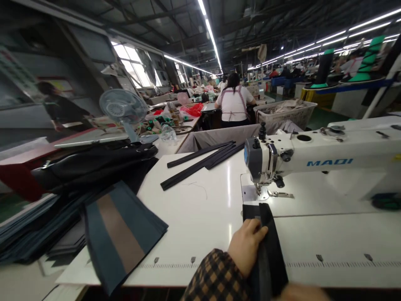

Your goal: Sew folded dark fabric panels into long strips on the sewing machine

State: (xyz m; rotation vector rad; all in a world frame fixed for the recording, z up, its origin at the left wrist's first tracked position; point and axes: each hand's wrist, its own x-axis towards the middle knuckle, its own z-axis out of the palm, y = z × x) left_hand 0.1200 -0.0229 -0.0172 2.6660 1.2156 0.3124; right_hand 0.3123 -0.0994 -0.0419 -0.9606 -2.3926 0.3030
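My left hand (247, 244), in a checked sleeve, pinches a black fabric strip (274, 246) on the table just in front of the sewing machine (263, 161). The strip runs from near the needle plate down past the table's front edge, with a fold or seam along its length. Its far end lies short of the presser foot (258, 189). At the bottom edge of the view, my right hand (302, 292) is blurred and mostly cut off, close to the strip's near end. Its fingers are not readable.
Several black strips (194, 165) lie on the white table (194, 213) behind my left hand. A stack of blue panels with a brown stripe (120, 234) overhangs the left side. Dark material (97, 167) is piled beyond, near a fan (123, 106). A person (234, 102) sits ahead.
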